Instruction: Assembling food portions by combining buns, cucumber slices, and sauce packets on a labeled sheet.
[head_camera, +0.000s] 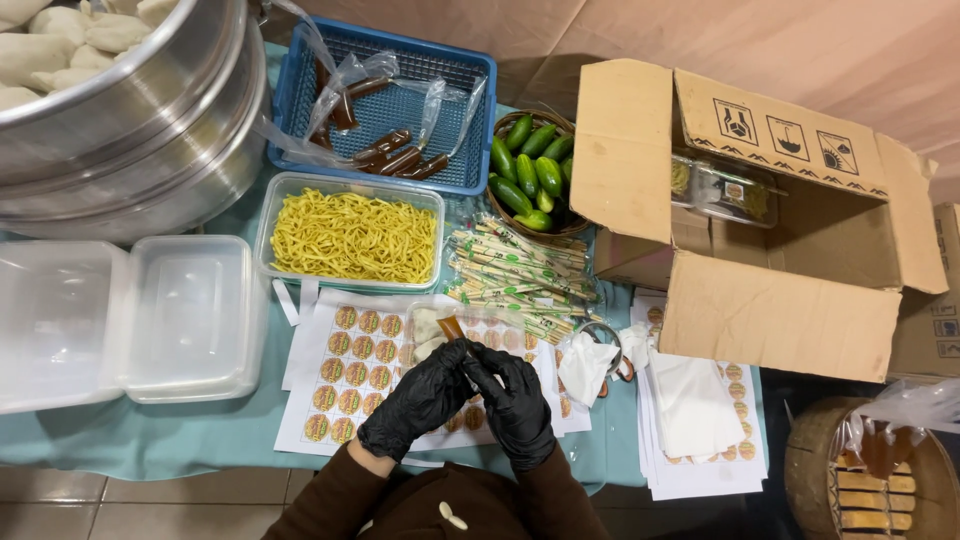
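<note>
Both my hands wear black gloves and meet over a clear lidded food box (440, 325) near the table's front edge. My left hand (415, 400) and my right hand (515, 400) pinch something small together between their fingertips; what it is stays hidden. The box holds pale food and a brown sauce packet (450, 327). Under it lies a sheet of round stickers (350, 370).
A tub of yellow noodles (350, 235), a blue basket of sauce packets (400, 110), a basket of cucumbers (530, 170), wrapped chopsticks (510, 275), an open empty clear container (130, 320), a steel steamer (120, 120), an open cardboard box (760, 220), napkins (690, 400).
</note>
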